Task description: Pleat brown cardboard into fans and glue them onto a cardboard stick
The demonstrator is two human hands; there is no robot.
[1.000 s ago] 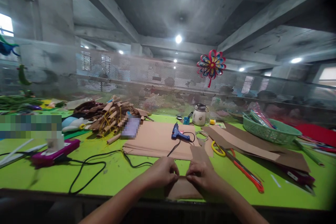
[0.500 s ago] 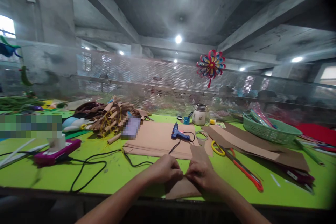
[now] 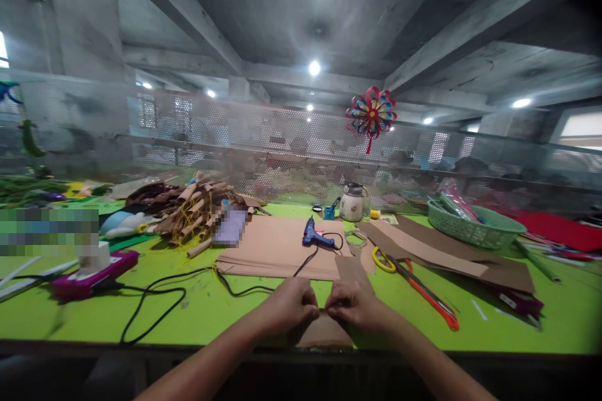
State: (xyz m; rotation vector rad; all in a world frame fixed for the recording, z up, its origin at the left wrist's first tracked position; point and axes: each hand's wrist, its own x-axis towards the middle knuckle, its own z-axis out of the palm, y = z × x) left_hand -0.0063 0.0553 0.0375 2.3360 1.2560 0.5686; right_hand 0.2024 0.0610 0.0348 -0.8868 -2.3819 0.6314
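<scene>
I hold my left hand (image 3: 292,304) and right hand (image 3: 353,306) fingertip to fingertip, both pinching the middle of the card strip (image 3: 324,332) on the table (image 3: 197,319) on the near side of the glue gun (image 3: 314,238), its crease seemingly only begun and its far end lying flat.

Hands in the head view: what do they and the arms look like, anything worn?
The left hand and right hand wear no gloves. Both forearms are uncovered down to the bottom edge, no sleeve in view. No watch, bracelet or ring shows, though the fingers are too small to be sure.
</scene>
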